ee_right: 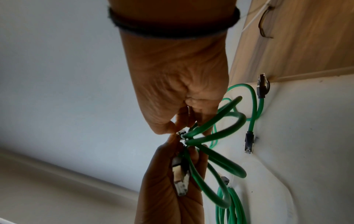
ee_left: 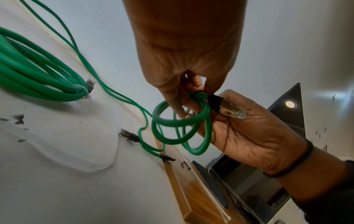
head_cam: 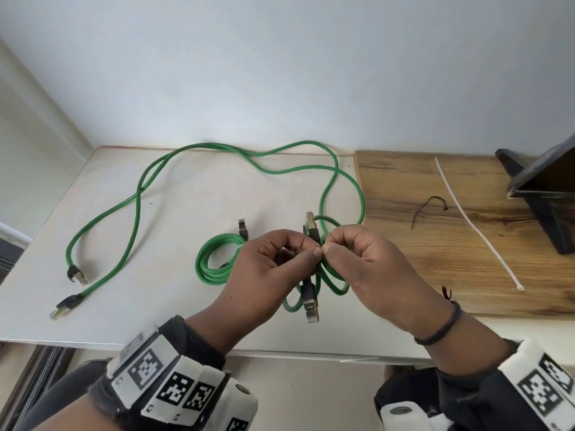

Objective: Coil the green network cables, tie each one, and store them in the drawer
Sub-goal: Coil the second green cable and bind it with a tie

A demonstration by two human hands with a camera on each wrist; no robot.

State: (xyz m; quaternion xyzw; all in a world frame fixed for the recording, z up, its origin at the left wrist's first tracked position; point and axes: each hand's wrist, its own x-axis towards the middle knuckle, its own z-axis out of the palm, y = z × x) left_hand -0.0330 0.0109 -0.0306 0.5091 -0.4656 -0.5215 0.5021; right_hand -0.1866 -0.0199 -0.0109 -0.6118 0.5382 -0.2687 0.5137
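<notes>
Both hands hold a small bundle of green cable (head_cam: pixel 334 283) above the white table (head_cam: pixel 193 194). The left hand (head_cam: pixel 267 275) and right hand (head_cam: pixel 370 265) meet fingertip to fingertip at the bundle's waist, each pinching the gathered strands; something pale shows at that pinch in the right wrist view, possibly a tie, but this cannot be confirmed. Loops fan out below and beyond the pinch, and one plug (ee_left: pixel 229 108) lies across the right palm.

Judgement: the cable is light, springy and smooth-jacketed, so loops will tend to spread once pressure eases. The waist is the correct place to hold; plugs should not bear load, as their clips look fragile.

Left of the grip lies a coiled cable (head_cam: pixel 217 262); beyond it, loose cables (head_cam: pixel 137 197) lie sprawled. Right of the grip, a white zip tie (head_cam: pixel 476 225) rests on the wooden board (head_cam: pixel 404 188).
</notes>
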